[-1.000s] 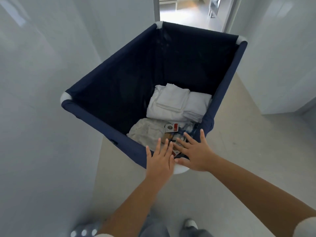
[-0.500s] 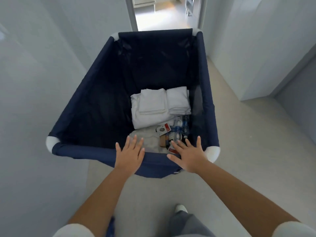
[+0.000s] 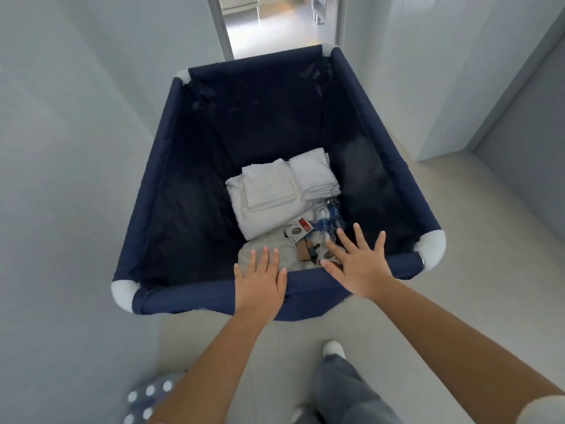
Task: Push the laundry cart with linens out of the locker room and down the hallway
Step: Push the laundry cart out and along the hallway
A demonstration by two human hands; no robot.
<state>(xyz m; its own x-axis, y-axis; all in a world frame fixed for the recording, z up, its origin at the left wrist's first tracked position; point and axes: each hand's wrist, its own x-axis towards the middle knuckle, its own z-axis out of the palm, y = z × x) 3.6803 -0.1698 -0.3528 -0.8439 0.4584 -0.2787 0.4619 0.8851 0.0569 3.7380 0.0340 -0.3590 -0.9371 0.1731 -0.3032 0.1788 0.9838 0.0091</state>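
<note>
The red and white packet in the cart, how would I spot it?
Look inside the navy laundry cart, at the near end by the right hand. The packet lies just below the folded white linens, the only thing there with a red patch.

Both hands, left (image 3: pixel 260 283) and right (image 3: pixel 359 267), press flat on the cart (image 3: pixel 171 296) rim; folded linens (image 3: pixel 275 194) lie inside.

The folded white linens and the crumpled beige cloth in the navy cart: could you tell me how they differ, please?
The folded white linens are crisp white, neatly stacked, farther from the hands. The crumpled beige cloth is duller, loosely bunched, near the rim by the left hand. Both lie on the floor of the navy fabric cart.
</note>
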